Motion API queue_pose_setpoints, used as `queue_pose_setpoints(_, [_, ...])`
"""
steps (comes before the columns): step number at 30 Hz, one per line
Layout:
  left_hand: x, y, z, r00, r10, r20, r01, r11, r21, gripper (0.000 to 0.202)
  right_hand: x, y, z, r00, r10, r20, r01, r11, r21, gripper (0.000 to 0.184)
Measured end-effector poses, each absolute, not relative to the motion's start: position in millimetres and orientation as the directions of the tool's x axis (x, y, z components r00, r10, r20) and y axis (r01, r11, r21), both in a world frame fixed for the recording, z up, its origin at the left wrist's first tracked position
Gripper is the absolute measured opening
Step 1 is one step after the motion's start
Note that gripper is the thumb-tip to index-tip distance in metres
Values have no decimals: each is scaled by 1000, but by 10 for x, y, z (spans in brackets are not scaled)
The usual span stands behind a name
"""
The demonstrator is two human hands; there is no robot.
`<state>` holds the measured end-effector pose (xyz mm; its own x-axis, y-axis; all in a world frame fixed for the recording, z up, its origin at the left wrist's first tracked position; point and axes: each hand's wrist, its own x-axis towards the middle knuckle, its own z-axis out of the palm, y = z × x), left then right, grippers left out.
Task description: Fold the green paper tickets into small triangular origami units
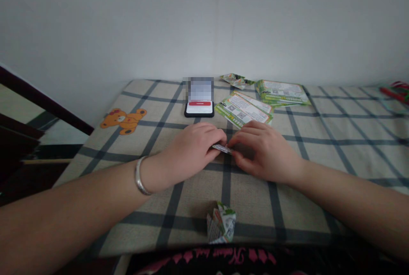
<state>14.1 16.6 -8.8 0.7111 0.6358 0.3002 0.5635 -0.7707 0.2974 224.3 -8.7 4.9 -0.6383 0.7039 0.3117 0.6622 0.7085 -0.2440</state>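
A small folded piece of printed paper (223, 149) is pinched between my two hands above the checked tablecloth. My left hand (200, 145), with a silver bangle on its wrist, closes its fingertips on the paper's left end. On the other end, the thumb and fingers of my right hand (260, 149) are closed as well. Much of the paper is hidden by my fingers. Nearer to me stands a folded paper piece (222, 224) in green and white. Just beyond my right hand lie several loose printed leaflets (244, 108).
A phone (198, 111) lies beyond my left hand. Along the wall are folded paper pieces (237, 80) and a stack of leaflets (283, 91). An orange bear picture (124, 120) is at the left; a red item (394, 92) is at the far right edge.
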Motion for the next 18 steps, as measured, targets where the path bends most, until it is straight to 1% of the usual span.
queue_pose_setpoints(4, [147, 181, -94, 655, 675, 338, 536, -731, 422, 11, 2244, -96, 42, -608, 733, 304, 662, 680, -314, 15])
queue_pose_setpoints(8, [172, 181, -69, 597, 733, 327, 526, -665, 530, 8, 2228, -85, 26, -525, 789, 318, 688, 614, -387, 11])
queue_pose_setpoints(10, [180, 176, -56, 577, 752, 317, 515, -637, 574, 8, 2229, -73, 12, -491, 814, 311, 678, 581, -451, 8])
queue_pose_setpoints(13, [184, 167, -47, 554, 765, 329, 482, -617, 622, 9, 2244, -57, -12, -476, 835, 278, 611, 541, -578, 6])
queue_pose_setpoints(16, [184, 158, -55, 527, 783, 331, 454, -588, 669, 8, 2261, -45, -26, -472, 858, 204, 545, 466, -697, 5])
queue_pose_setpoints(18, [185, 153, -74, 526, 796, 300, 434, -555, 710, 6, 2265, -40, -29, -481, 863, 158, 517, 424, -743, 6])
